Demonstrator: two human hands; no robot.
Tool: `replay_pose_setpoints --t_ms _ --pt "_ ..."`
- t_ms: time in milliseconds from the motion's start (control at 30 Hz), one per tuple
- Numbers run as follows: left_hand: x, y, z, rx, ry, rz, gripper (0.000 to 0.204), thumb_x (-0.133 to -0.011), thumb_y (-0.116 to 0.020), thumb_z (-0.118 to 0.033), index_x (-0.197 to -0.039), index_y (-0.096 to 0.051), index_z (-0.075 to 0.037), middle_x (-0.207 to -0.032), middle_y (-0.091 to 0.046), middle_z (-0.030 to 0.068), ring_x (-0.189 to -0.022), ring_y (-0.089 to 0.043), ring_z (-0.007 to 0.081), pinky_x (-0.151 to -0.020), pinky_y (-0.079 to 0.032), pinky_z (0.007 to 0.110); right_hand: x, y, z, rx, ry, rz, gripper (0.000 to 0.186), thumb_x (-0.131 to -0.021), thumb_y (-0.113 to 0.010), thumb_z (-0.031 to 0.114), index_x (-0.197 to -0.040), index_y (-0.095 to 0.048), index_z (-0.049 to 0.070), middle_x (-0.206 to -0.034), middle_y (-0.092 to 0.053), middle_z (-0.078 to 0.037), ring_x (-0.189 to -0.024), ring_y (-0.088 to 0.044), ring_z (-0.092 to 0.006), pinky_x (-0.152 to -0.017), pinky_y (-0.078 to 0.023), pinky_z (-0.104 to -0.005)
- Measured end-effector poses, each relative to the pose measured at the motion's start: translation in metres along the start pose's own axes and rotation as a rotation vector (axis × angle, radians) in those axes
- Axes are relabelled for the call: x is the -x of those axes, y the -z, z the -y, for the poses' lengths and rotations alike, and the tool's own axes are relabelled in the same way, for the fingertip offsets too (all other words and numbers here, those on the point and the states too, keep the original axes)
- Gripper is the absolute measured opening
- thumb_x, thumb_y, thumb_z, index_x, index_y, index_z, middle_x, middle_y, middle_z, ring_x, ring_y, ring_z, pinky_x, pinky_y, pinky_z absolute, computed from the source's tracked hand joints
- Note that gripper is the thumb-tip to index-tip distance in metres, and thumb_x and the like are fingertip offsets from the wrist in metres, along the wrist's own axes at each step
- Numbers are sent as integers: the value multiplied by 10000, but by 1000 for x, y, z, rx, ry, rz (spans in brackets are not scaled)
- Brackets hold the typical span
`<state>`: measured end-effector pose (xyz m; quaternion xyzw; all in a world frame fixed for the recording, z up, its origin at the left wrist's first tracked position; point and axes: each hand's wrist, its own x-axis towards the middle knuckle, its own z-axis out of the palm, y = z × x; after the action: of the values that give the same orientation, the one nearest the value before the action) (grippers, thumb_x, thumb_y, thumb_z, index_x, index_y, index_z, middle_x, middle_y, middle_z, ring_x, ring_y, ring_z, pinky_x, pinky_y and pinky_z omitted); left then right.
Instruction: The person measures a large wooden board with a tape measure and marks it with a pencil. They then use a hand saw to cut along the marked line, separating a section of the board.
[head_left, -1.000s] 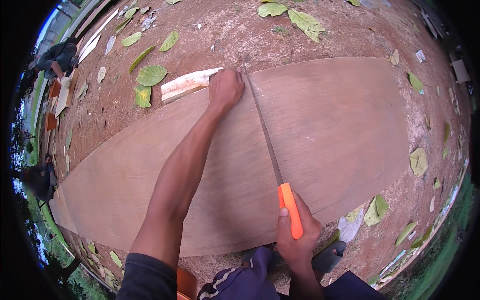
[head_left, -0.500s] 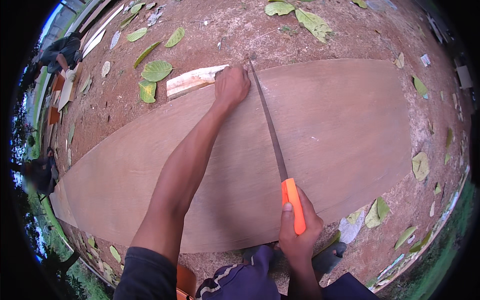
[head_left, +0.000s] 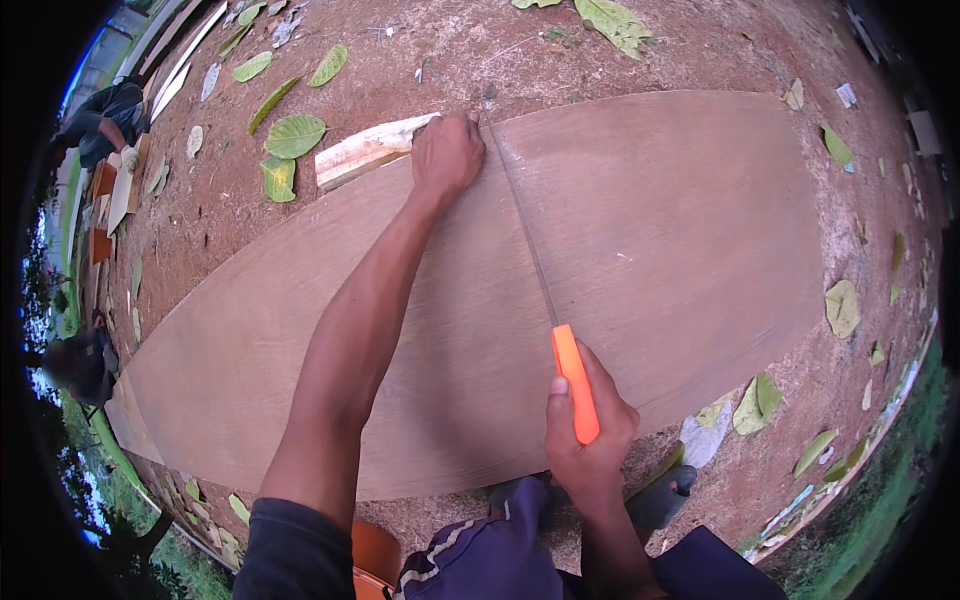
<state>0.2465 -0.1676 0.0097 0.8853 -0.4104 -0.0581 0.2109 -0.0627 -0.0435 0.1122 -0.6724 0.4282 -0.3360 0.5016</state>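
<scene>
A large brown plywood sheet (head_left: pixel 680 230) lies on the dirt. My left hand (head_left: pixel 447 155) is closed over its far edge, beside a pale rough piece of wood (head_left: pixel 365 145). My right hand (head_left: pixel 592 425) is wrapped around the orange handle of a handsaw (head_left: pixel 576 380), thumb along the side. The thin blade runs across the sheet to the far edge just right of my left hand, and is seen nearly edge-on.
Two other people crouch at the left, one (head_left: pixel 105 120) by boards (head_left: pixel 128 185), another (head_left: pixel 80 365) lower. Green leaves (head_left: pixel 295 135) are scattered on the dirt (head_left: pixel 220 250). An orange object (head_left: pixel 375 550) is near my legs, and my foot (head_left: pixel 660 500) is at the sheet's near edge.
My right hand has moved forward with the saw, and the blade now looks narrower. My left hand stays at the far edge. The whole view has shifted slightly.
</scene>
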Motion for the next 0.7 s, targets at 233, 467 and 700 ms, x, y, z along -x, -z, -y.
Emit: replay_pose_setpoints --t_ms 233,467,700 --pt "-8 5 -13 -2 -10 1 467 -1080 -489 -345 -1003 -725 50 -1008 -703 344 -976 -686 510 -907 -520 583 -127 -42 28 -41 -205 134 345 -1015 -648 94 -1329 -659 -49 -1006 -749 -167 -855 -671 -139 -792 -552 -316" --pt "-8 0 -4 -33 -67 -50 459 -1078 -498 -344 -993 -724 46 -974 -700 344 -963 -686 510 -900 -520 585 -1 11 0 48 35 10 396 -983 -663 64 -1359 -633 -54 -1067 -750 -230 -895 -773 -258 -779 -595 -382" --pt "-7 1 -11 6 -49 -48 435 -1070 -505 -333 -987 -722 36 -942 -703 327 -967 -687 496 -899 -510 587 -147 -65 14 71 -52 85 328 -990 -666 161 -1239 -690 -51 -1018 -737 -148 -855 -691 -150 -743 -543 -320"
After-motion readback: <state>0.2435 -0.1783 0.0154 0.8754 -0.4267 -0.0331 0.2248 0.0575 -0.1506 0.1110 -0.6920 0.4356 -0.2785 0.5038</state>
